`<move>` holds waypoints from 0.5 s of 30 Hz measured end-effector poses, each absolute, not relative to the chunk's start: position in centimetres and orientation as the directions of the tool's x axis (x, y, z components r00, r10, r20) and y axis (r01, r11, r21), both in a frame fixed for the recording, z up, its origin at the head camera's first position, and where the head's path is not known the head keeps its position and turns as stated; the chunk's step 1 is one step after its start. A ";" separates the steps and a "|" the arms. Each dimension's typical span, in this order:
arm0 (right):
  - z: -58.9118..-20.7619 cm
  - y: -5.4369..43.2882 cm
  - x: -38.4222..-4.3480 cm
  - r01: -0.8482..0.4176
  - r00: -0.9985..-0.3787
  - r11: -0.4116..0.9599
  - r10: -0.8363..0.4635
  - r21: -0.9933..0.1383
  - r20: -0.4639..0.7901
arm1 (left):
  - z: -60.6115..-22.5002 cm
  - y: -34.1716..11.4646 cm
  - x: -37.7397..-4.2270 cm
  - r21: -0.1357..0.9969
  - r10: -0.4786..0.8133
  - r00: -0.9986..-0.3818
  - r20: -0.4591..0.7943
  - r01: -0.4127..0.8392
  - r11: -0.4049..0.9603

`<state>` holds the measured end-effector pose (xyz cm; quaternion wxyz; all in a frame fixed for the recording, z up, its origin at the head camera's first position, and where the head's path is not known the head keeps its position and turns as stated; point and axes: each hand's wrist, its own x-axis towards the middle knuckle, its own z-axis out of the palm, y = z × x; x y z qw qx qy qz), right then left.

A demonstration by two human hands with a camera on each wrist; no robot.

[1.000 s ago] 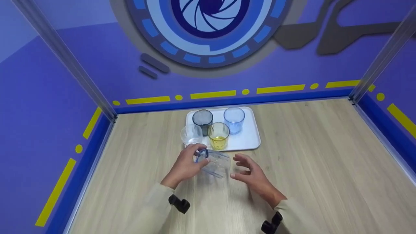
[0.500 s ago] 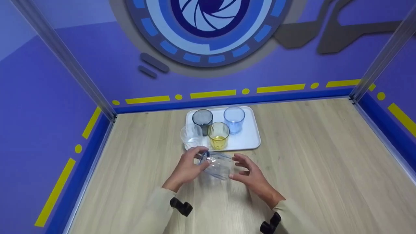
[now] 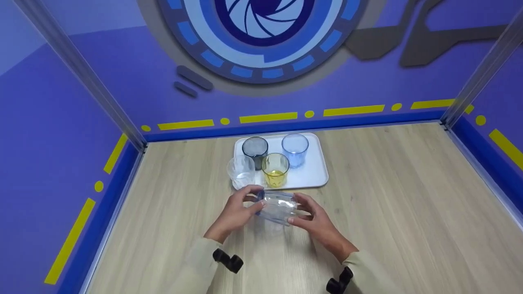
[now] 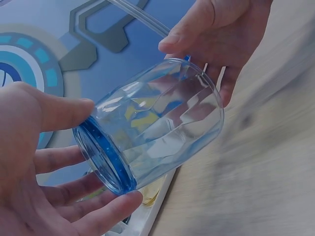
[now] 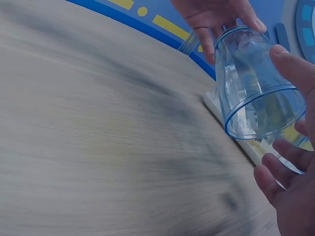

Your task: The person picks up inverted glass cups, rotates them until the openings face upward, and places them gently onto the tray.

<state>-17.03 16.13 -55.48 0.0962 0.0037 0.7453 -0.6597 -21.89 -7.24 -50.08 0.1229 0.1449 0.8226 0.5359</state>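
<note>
A clear, blue-tinted drinking glass [image 3: 280, 207] lies tipped on its side in the air above the table, base to the left and rim to the right. My left hand [image 3: 237, 210] pinches its thick blue base [image 4: 106, 157] between thumb and fingers. At the rim, my right hand [image 3: 316, 220] has its fingers spread and loosely bent. In the right wrist view its thumb [image 5: 290, 64] is beside the glass wall, and its fingertips [image 5: 268, 182] stand apart below the rim. Whether the thumb touches the glass is hard to tell.
Just beyond the hands, a white tray [image 3: 316, 175] bears a grey glass [image 3: 255, 149], a blue glass [image 3: 295, 151], a yellow glass [image 3: 275, 171] and a clear glass [image 3: 241, 171]. Blue printed panels [image 3: 261, 108] enclose the wooden table [image 3: 388, 204] behind and at both sides.
My left hand has shifted the glass slightly right, turning its base away from view and bringing the rim in between the right thumb and fingers. The right hand has hardly moved.
</note>
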 end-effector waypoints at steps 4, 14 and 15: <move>-55.4 16.1 -17.0 0.155 -0.979 0.095 -0.117 -0.983 -0.166 | -48.4 -7.0 -21.1 0.935 0.378 -0.924 -0.058 0.082 0.344; -55.4 16.1 -17.3 0.178 -0.981 0.105 -0.062 -0.978 -0.185 | -50.4 -7.2 -21.8 0.959 0.397 -0.913 -0.092 0.027 0.283; -55.4 16.1 -17.3 0.178 -0.981 0.099 -0.062 -0.979 -0.185 | -50.4 -7.2 -21.8 0.963 0.400 -0.912 -0.093 0.020 0.270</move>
